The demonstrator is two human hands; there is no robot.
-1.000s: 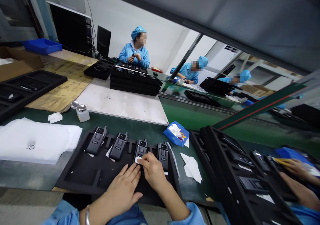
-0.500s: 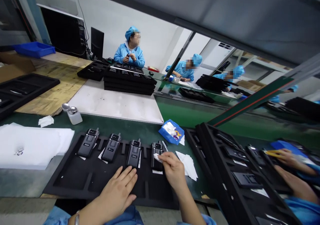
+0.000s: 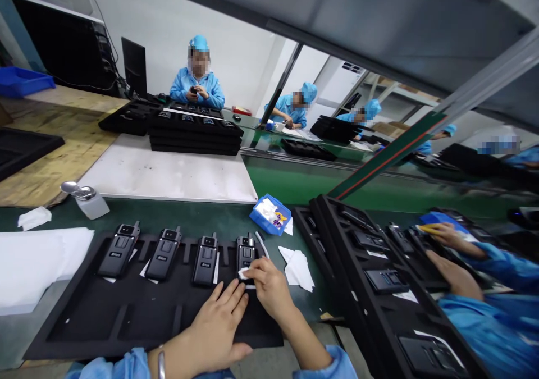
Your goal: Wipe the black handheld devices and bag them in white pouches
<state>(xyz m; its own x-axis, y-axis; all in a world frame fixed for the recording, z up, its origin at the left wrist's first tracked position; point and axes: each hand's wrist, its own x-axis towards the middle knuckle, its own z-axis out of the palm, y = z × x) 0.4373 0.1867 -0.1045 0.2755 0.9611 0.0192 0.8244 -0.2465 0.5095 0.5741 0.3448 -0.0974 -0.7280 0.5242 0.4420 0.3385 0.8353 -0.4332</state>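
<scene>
Several black two-way radios with stubby antennas lie back side up in a black foam tray (image 3: 84, 317). My right hand (image 3: 272, 289) pinches a small white wipe (image 3: 243, 273) against the lower part of the rightmost radio (image 3: 245, 251). Flat over the tray, fingers stretched, rests my left hand (image 3: 219, 325); its fingertips are close to that radio's lower end. Left of it lie a second radio (image 3: 206, 260), a third radio (image 3: 163, 254) and a fourth radio (image 3: 119, 250). White slips stick out from under the radios.
Behind the tray are a blue bin (image 3: 272, 215) with wipes and a white pump bottle (image 3: 91, 202). White sheets (image 3: 37, 266) lie left, loose wipes (image 3: 298, 266) right. Stacked foam trays (image 3: 357, 272) with radios stand at right, beside a co-worker's hands (image 3: 450, 255). Other people sit across the line.
My right hand has slid the wipe down the rightmost radio to its lower part. My left hand has moved right, closer to that radio. The head view has shifted to the right.
</scene>
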